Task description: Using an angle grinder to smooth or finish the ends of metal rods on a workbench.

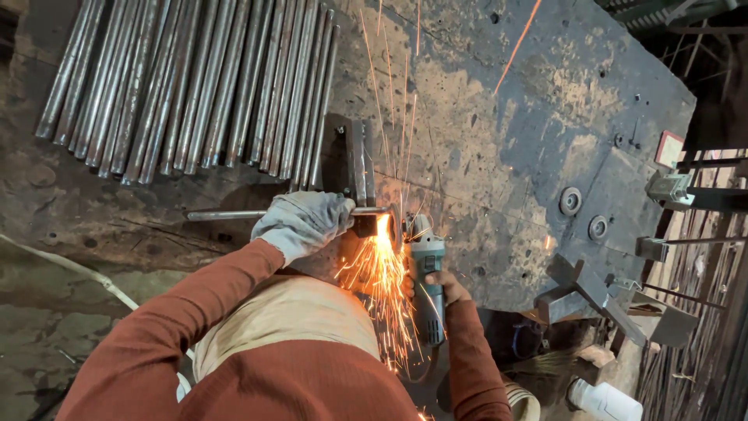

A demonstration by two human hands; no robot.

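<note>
- While sparks (379, 273) fly, the gloved left hand (302, 222) is clamped on a thin grey steel rod (226, 214), pinning it near the front edge of the worn, rust-stained steel work plate (499, 140).
- Bare right hand (440, 287): wrapped tight around the body of a teal and grey angle grinder (427, 277), disc end buried in the glare, so the disc itself cannot be made out.
- Rod end: meets the grinder beside a dark upright steel bracket (354, 160), just in from the plate's front edge.
- Bundle of long grey steel rods (195, 86): lies across the far left corner of the plate, well apart from the cut.
- Two round steel washers (584, 214): near the plate's right edge.
- Handling judgement: a good cut seems to call for the rod held flat and unmoving against the bracket, the grinder kept square to the rod with steady, light pressure, and the spark stream directed away from the red-brown sleeves (195, 312) and the bare hand.
</note>
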